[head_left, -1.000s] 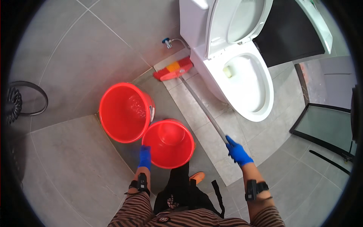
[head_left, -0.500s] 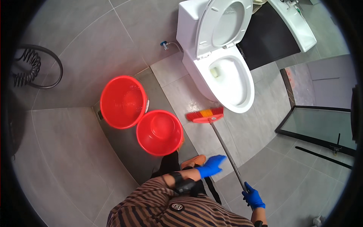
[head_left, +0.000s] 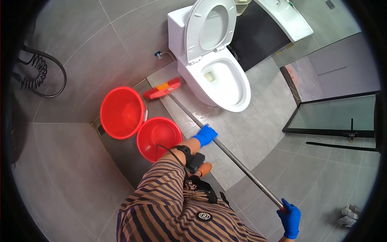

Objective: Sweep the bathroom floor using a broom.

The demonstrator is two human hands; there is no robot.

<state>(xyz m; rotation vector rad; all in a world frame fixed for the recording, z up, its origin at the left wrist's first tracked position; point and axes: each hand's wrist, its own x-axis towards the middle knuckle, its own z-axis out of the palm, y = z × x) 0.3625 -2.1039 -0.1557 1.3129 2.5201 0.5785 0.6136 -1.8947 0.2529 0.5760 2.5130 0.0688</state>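
In blue gloves, both my hands are on a broom with a red-and-orange bristle head (head_left: 162, 89) and a long grey metal handle (head_left: 238, 162). My left hand (head_left: 206, 135) is closed round the handle partway along. Near the handle's end, my right hand (head_left: 291, 220) grips it, its index finger lying along the top. The slightly blurred broom head is between the toilet (head_left: 238, 101) and a red bucket (head_left: 121, 113). Below my left forearm lies a red basin (head_left: 159, 137), partly hidden by the arm.
A black vanity cabinet (head_left: 258, 36) and white sink (head_left: 288, 20) stand beyond the toilet, whose lid is up. A black-framed glass door (head_left: 330, 115) is at the right. On the left wall hangs a coiled dark hose (head_left: 38, 72). Grey shoes (head_left: 348, 215) lie at the lower right.
My left hand, free before, has taken hold of the handle. The broom head has moved left and away from me, toward the wall. My right hand has shifted right and nearer.
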